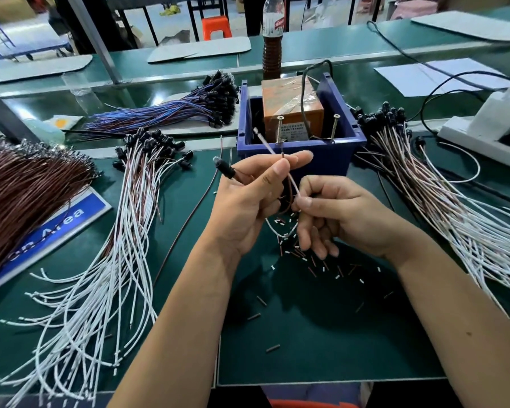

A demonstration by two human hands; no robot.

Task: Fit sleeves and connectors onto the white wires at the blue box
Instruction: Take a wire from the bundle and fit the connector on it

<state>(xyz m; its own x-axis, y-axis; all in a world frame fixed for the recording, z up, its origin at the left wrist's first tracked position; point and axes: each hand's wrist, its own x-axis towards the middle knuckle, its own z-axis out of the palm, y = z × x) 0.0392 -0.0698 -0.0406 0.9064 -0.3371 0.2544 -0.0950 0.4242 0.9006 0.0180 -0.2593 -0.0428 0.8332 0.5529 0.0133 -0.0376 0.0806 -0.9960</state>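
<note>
Green counter (321, 334), blue box (301, 156), white and brown wires

The box holds an orange block (289, 107); left of the box lie white wires (106, 275) with black ends, a blue-and-purple bundle (165, 111) and a dark brown bundle (21, 189); right of it, white-and-brown wires (454, 216); brown and white bits (315, 262) speckle the counter before it.

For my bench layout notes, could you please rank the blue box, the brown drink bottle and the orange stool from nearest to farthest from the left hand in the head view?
From the left hand:
1. blue box, just beyond the fingertips, on the bench.
2. brown drink bottle, standing behind the box.
3. orange stool, on the floor past the far bench.
</note>
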